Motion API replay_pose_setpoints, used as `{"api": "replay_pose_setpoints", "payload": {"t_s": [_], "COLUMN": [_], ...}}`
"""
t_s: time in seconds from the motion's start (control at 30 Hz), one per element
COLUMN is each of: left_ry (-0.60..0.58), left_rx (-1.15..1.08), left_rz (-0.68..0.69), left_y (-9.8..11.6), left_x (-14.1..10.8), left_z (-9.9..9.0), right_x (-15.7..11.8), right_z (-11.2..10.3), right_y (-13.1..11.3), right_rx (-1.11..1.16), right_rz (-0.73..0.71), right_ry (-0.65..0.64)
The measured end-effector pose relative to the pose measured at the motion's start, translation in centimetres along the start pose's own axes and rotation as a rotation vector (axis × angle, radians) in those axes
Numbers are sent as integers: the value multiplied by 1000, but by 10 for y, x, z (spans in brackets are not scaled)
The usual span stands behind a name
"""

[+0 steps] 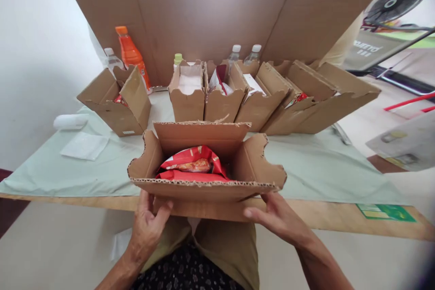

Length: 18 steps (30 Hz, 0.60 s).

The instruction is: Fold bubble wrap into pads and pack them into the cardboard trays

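An open cardboard box (210, 192) is at the front edge of the table, with red snack packets (193, 165) lying inside it. My left hand (149, 222) grips the box's lower left end, thumb on the near wall. At the lower right end, my right hand (275, 217) holds the same box, its thumb along the near side and its other fingers hidden under or behind the cardboard. The box's top is uncovered and its rim is rough and notched.
Behind stand several cardboard boxes (222, 108), another box (118, 120) at left, an orange bottle (132, 56) and a tall cardboard panel (210, 13). A plastic bag (84, 146) and a white roll (70, 122) lie left. A green packet (385, 212) lies at the right edge.
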<state>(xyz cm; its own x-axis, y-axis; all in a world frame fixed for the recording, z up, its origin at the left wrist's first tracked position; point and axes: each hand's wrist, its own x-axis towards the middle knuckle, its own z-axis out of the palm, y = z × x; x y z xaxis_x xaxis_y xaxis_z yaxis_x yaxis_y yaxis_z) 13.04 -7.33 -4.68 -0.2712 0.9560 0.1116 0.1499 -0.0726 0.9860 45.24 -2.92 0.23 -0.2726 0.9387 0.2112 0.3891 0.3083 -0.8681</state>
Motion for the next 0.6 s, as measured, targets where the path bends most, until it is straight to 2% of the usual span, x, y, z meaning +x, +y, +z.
{"api": "replay_pose_setpoints", "payload": {"t_s": [0.07,0.13,0.27,0.37,0.47,0.53,0.6], "left_ry": [12,9,-78,-166,-126,-57,37], "left_rx": [-29,-62,-103,4,188,323,513], "left_rz": [7,49,184,171,126,120,165], "left_y": [6,15,31,26,5,-12,-26], "left_x": [6,22,82,119,125,117,111], "left_z": [5,14,40,48,30,0,-40], "right_x": [8,25,70,90,85,75,68], "right_z": [14,17,9,12,21,25,27], "right_y": [-1,0,18,41,65,75,78], "right_rx": [-116,-167,-110,-60,-146,-257,-341], "right_rz": [12,6,-32,-46,43,129,191], "right_ry": [91,181,309,380,344,295,280]}}
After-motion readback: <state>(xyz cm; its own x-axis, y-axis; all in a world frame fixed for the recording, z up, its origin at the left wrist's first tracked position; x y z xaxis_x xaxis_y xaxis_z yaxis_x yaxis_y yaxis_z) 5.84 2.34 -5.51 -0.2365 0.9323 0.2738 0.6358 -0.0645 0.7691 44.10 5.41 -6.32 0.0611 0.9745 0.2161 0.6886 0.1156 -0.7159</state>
